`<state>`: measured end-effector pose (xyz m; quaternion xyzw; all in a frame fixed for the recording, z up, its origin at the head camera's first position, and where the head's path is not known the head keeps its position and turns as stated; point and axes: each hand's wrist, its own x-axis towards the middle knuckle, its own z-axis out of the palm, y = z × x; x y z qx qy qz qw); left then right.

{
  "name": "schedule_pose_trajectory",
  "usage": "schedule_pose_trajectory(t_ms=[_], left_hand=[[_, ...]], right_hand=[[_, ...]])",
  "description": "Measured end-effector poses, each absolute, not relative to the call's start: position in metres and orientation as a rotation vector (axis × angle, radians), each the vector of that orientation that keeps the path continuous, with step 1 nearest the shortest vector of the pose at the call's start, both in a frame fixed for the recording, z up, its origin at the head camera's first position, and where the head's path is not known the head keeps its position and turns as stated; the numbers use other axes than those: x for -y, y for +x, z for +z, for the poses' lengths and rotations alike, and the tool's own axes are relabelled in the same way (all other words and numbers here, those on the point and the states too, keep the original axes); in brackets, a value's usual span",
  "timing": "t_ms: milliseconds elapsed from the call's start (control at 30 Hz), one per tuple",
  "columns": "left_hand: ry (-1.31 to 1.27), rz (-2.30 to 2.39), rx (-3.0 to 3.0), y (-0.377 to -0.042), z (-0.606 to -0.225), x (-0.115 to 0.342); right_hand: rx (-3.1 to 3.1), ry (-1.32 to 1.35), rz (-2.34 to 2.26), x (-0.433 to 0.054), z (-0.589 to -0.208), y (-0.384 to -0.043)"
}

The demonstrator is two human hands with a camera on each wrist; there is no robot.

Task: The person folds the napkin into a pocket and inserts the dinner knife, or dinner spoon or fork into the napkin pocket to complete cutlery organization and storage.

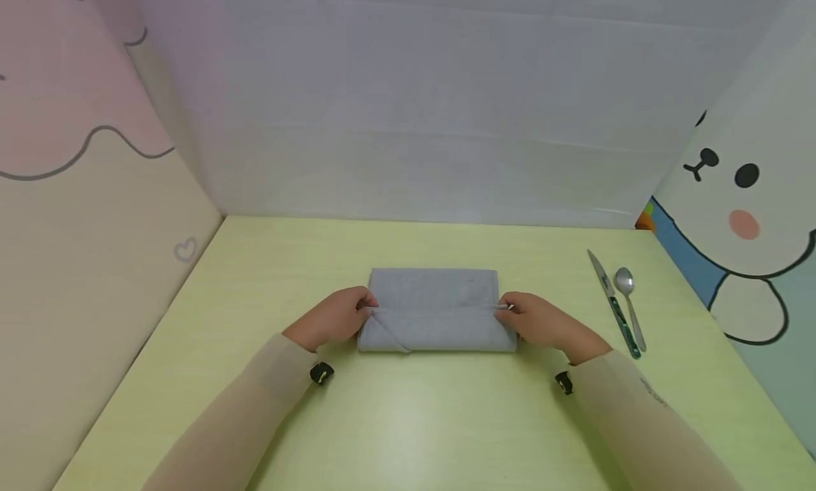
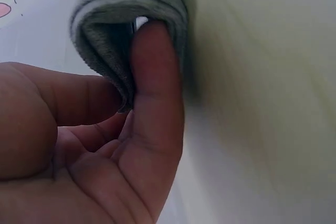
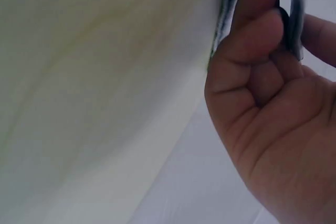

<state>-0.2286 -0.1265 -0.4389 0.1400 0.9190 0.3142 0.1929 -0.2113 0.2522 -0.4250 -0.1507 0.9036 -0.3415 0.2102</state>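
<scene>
A grey cloth (image 1: 440, 289) lies folded on the pale yellow table, its near part turned over into a flap (image 1: 452, 331) with a slanting crease at the left. My left hand (image 1: 341, 315) pinches the flap's left end between thumb and fingers. In the left wrist view the cloth (image 2: 128, 3) curves into a hollow roll, and one finger reaches inside it. At the opposite end, my right hand (image 1: 538, 321) pinches the flap's right corner. The right wrist view shows cloth layers (image 3: 296, 14) between its thumb and fingers, partly cut off by the frame.
A knife (image 1: 613, 303) with a dark green patterned handle lies on the right of the table (image 1: 408, 420), beside a metal spoon (image 1: 627, 285). Walls with cartoon prints stand left and right, and a plain pale wall (image 1: 414, 122) closes the back.
</scene>
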Motion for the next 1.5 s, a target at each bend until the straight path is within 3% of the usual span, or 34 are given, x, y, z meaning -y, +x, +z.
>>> schedule_pose_trajectory(t_ms=[400,767,1167,1400,1500], left_hand=[[0.262,1.001,-2.560,-0.229,-0.430,0.127],[0.328,1.088,-2.528,-0.210,-0.428,0.143],[0.454,0.976,-2.571,-0.238,-0.426,0.137],[0.364,0.731,-2.580,-0.248,-0.425,0.125],[0.347,0.667,-2.576,-0.250,-0.424,0.121]], right_hand=[[-2.596,-0.193,-0.836,-0.243,-0.423,-0.212],[-2.623,-0.192,-0.778,-0.239,-0.426,-0.206],[-2.646,-0.213,-0.786,-0.238,-0.424,-0.207],[-2.704,-0.197,-0.735,-0.230,-0.417,-0.208],[-2.865,-0.330,-0.601,-0.214,-0.412,-0.196]])
